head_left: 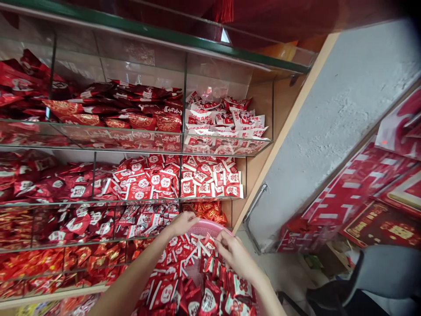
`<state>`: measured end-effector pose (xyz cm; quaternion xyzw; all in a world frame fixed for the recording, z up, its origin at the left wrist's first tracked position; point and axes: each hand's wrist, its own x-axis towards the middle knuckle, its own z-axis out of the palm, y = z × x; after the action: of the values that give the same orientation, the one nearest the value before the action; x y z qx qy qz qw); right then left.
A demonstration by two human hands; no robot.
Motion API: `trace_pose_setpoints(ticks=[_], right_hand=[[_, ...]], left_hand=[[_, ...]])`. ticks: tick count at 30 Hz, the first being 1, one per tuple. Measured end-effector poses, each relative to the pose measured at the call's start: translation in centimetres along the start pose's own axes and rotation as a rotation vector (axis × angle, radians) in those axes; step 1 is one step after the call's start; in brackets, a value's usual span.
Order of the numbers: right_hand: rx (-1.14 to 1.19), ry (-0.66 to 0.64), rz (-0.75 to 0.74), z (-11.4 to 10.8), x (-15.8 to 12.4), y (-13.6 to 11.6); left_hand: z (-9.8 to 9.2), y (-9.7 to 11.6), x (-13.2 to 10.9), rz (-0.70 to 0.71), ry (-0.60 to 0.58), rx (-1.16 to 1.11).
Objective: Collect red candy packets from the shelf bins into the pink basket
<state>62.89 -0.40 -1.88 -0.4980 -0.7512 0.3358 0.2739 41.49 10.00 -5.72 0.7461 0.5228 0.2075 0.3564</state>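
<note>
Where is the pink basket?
The pink basket is at bottom centre of the head view, beside the shelves, with left hand and right hand near its rim.

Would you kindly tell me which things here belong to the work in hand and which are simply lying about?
Apparently in use:
left hand
right hand
pink basket
wrapped packets in it
perhaps the stocked shelves

Apparently just lying about:
grey chair
dark red, gold-printed item
</note>
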Motion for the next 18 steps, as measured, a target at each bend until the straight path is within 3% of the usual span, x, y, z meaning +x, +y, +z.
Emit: trace_pose_setpoints(ticks=[4, 18], right_hand=[[-0.050, 0.024, -0.039, 1.2, -0.1, -0.3], [-0.182, -0.118, -0.052, 5.2, -0.4, 0.4]], left_hand=[[-0.1, 0.2, 0.0, 0.018, -0.004, 0.029], [0.2, -0.5, 0.2, 0.002, 0.001, 0.114]])
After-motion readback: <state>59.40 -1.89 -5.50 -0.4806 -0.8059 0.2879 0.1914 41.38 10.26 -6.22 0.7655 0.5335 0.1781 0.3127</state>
